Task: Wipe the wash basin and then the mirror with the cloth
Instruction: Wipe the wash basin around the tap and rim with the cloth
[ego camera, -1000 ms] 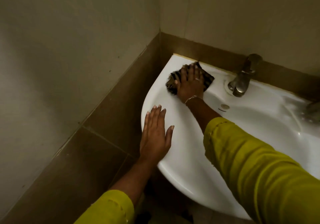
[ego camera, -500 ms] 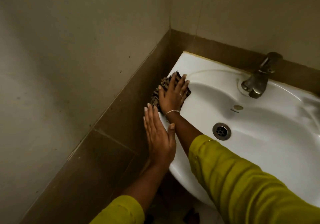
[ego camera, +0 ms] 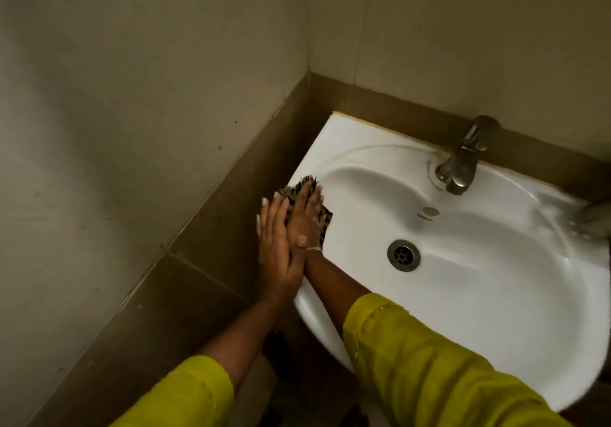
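Note:
The white wash basin [ego camera: 496, 311] fills the right half of the view, set into a wall corner. A dark checked cloth [ego camera: 325, 218] lies on the basin's left rim. My right hand [ego camera: 305, 218] presses flat on the cloth with straight fingers. Just left of it, my left hand [ego camera: 276, 244] rests flat on the rim's outer edge, its thumb over my right wrist. Most of the cloth is hidden under my right hand. No mirror is in view.
A metal tap [ego camera: 461, 162] stands at the basin's back edge, with the drain [ego camera: 403, 255] in the bowl below it. Brown tiled walls [ego camera: 205, 238] close in on the left and behind. A blurred metal object [ego camera: 595, 218] shows at the right edge.
My right hand has slid the cloth from the basin's back left corner forward along the left rim. My left hand has shifted to the rim's outer edge, now touching my right wrist.

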A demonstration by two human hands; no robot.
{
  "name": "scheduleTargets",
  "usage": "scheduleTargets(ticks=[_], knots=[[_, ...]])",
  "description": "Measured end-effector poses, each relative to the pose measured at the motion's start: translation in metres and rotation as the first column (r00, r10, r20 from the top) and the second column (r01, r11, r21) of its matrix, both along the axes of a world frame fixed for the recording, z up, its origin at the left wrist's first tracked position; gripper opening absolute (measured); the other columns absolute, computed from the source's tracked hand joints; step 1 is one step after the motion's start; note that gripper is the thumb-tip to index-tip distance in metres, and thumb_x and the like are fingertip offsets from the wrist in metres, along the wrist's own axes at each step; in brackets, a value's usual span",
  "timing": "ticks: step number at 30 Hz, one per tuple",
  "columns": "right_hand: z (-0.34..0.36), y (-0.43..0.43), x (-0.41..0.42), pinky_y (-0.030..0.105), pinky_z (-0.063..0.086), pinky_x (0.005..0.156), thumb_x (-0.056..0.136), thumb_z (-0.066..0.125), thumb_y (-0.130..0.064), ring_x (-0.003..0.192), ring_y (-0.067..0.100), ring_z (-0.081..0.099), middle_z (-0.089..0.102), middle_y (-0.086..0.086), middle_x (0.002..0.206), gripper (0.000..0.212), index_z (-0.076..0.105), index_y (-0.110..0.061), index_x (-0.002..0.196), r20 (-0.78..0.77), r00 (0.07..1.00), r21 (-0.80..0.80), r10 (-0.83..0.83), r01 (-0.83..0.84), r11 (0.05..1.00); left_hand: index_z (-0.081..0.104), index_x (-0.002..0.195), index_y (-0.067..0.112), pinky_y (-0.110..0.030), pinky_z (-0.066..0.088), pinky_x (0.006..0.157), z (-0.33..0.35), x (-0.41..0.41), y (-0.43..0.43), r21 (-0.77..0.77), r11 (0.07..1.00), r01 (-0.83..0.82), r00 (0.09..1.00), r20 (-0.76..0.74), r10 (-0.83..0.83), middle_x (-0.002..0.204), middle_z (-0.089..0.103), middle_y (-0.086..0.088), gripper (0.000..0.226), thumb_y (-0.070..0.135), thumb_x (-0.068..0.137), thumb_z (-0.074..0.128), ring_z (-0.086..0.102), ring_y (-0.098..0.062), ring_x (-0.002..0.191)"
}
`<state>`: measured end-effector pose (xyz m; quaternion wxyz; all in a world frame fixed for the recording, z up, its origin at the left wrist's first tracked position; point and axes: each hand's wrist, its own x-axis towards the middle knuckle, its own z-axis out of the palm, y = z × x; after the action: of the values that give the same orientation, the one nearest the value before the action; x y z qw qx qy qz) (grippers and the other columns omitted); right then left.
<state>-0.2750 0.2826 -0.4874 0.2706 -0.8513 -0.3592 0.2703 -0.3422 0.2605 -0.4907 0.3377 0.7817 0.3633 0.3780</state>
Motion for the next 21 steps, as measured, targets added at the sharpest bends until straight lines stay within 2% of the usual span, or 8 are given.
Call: scheduleTargets(ticks=[4,6,8,9,12,15,17,21], knots=[[-0.002,-0.017,-0.012,0.043,-0.001,0.119,0.1,0.026,-0.031,0.146,0.026,-0.006,-0.01,0.011,0.157,0.06,-0.003,-0.012,0.149,-0.055,0.995,0.0,0.084,-0.084,0.996,0.049,0.13,0.01,-0.031,0.006,0.115,0.012,-0.003,0.035,-0.013,0.972,0.233,0.945,-0.232,-0.229,0.142,0.041,-0.005,0.077,0.064,0.088,0.014,0.02,-0.02,0.14],[0.0,-0.033,-0.017,0.04,0.009,0.12,0.097,0.03,-0.033,0.145,0.026,0.009,0.009,0.012,0.157,0.06,0.012,-0.007,0.148,-0.175,0.982,-0.006,0.076,-0.078,0.997,0.052,0.128,0.01,-0.03,0.005,0.115,0.014,-0.003,0.041,-0.058,0.938,0.342,0.871,-0.355,-0.339,0.142,0.042,-0.008,0.072,0.056,0.085,0.015,0.019,-0.019,0.14],[0.001,-0.049,-0.017,0.04,0.024,0.115,0.096,0.04,-0.022,0.138,0.029,0.028,0.029,0.015,0.15,0.053,0.028,0.0,0.142,-0.251,0.963,-0.038,0.099,-0.112,0.993,0.05,0.129,0.011,-0.031,0.003,0.114,0.017,-0.004,0.042,-0.092,0.903,0.42,0.79,-0.452,-0.414,0.145,0.04,-0.008,0.077,0.057,0.08,0.011,0.015,-0.018,0.141],[0.003,-0.056,-0.017,0.041,0.027,0.113,0.094,0.043,-0.023,0.136,0.03,0.032,0.033,0.016,0.148,0.053,0.031,-0.001,0.141,-0.247,0.961,-0.037,0.122,-0.135,0.99,0.049,0.13,0.012,-0.031,0.001,0.114,0.019,-0.004,0.041,-0.105,0.889,0.445,0.752,-0.496,-0.435,0.145,0.039,-0.008,0.081,0.059,0.078,0.009,0.014,-0.018,0.141],[0.008,-0.072,-0.023,0.045,0.027,0.112,0.075,0.042,-0.047,0.136,0.03,0.031,0.035,0.013,0.147,0.076,0.033,-0.011,0.142,-0.166,0.965,0.076,0.205,-0.195,0.978,0.045,0.133,0.014,-0.034,-0.003,0.114,0.023,-0.002,0.038,-0.118,0.868,0.483,0.643,-0.625,-0.443,0.148,0.035,-0.007,0.09,0.064,0.072,0.003,0.01,-0.017,0.142],[0.008,-0.093,-0.024,0.043,0.033,0.108,0.066,0.03,-0.057,0.13,0.029,0.038,0.042,0.012,0.142,0.085,0.04,-0.013,0.137,-0.12,0.964,0.117,0.237,-0.224,0.968,0.045,0.133,0.013,-0.037,-0.005,0.115,0.022,0.001,0.033,-0.066,0.821,0.567,0.505,-0.76,-0.409,0.148,0.035,-0.008,0.093,0.067,0.072,0.001,0.009,-0.018,0.143],[0.009,-0.11,-0.021,0.039,0.037,0.105,0.068,0.026,-0.054,0.126,0.027,0.042,0.045,0.012,0.138,0.081,0.042,-0.012,0.135,-0.122,0.958,0.112,0.261,-0.248,0.962,0.046,0.132,0.011,-0.036,-0.004,0.115,0.019,0.003,0.026,-0.065,0.798,0.599,0.457,-0.791,-0.408,0.147,0.036,-0.009,0.086,0.065,0.078,0.006,0.01,-0.018,0.142],[0.009,-0.138,-0.014,0.043,0.033,0.108,0.087,0.04,-0.045,0.131,0.028,0.038,0.039,0.011,0.142,0.063,0.03,-0.014,0.141,-0.202,0.937,0.041,0.284,-0.282,0.959,0.045,0.133,0.011,-0.037,-0.004,0.115,0.017,0.011,0.012,-0.147,0.806,0.574,0.405,-0.804,-0.435,0.149,0.032,-0.009,0.069,0.058,0.09,0.017,0.008,-0.018,0.143]])
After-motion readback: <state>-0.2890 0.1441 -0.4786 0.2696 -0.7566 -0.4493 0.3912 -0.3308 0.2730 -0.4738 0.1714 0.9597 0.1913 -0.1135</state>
